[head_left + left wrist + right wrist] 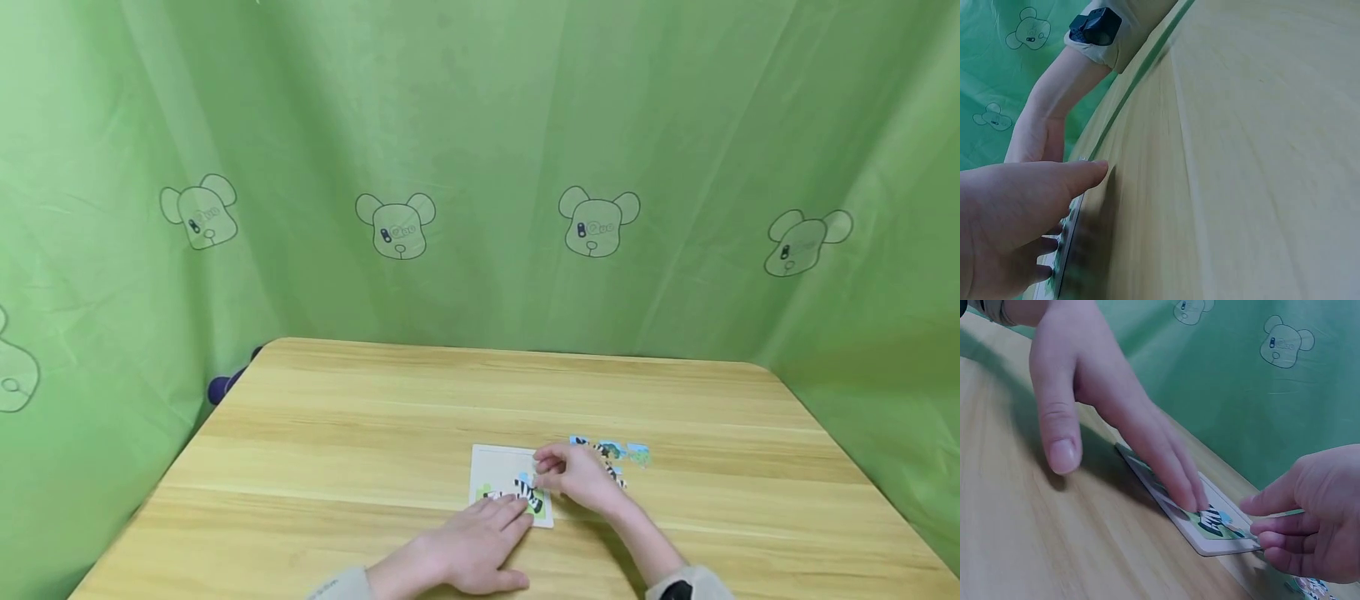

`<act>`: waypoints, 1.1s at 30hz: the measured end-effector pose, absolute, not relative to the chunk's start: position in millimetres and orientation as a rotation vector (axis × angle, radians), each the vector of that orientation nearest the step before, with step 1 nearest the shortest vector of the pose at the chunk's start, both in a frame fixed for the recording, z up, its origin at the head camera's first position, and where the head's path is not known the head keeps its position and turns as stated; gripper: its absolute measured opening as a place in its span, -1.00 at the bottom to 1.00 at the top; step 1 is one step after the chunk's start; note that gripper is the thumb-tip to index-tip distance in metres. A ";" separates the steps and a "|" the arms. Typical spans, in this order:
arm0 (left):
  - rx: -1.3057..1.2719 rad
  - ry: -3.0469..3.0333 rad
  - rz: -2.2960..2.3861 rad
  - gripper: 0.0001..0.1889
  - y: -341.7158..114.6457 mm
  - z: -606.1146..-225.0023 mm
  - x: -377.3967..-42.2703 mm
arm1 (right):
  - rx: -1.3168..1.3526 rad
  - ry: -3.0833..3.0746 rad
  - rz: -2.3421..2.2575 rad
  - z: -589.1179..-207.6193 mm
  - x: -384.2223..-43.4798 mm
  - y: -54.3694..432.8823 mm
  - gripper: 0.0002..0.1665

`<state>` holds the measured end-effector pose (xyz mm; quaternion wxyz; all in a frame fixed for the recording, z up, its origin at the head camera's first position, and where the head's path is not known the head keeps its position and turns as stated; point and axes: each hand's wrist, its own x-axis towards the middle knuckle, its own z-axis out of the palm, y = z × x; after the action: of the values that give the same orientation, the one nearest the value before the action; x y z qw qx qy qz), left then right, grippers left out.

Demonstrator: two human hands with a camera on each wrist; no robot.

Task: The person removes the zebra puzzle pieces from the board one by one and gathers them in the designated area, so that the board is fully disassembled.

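Observation:
A square white puzzle tray (501, 460) lies on the table, with zebra puzzle pieces (529, 493) fitted along its near side. My left hand (483, 537) lies over the tray's near edge, its straight fingers resting on the pieces and covering some of them. At the tray's right edge is my right hand (581, 477), fingers loosely bent, with a gap between thumb and forefinger. In the right wrist view, the thumb and fingertips of the right hand (1316, 519) are beside the tray's corner, and no piece shows between them.
Several loose puzzle pieces (611, 450) lie on the wooden table (337, 450) behind and right of the right hand, which partly hides them. A green curtain (480, 108) with bear-head drawings hangs around the table. Something dark purple (219, 389) shows past the left table edge.

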<state>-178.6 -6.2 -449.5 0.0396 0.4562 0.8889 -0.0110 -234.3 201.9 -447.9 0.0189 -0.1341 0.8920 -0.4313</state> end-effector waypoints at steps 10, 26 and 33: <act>1.390 2.760 -0.169 -0.22 -0.1 -452.5 -176.9 | -0.489 2.833 -1.126 -449.3 -234.0 192.1 -0.58; 1.397 2.762 -0.199 -0.22 2.1 -454.7 -178.0 | -0.561 2.890 -1.034 -451.8 -234.9 188.7 -0.71; 1.396 2.760 -0.193 -0.22 1.4 -453.2 -177.7 | -0.631 2.814 -1.135 -452.1 -235.8 193.9 -0.77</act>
<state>-177.7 1.4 -453.2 0.0213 0.4505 0.8903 -0.0622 -235.8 193.9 -452.1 0.0210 -0.2034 0.9078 -0.3662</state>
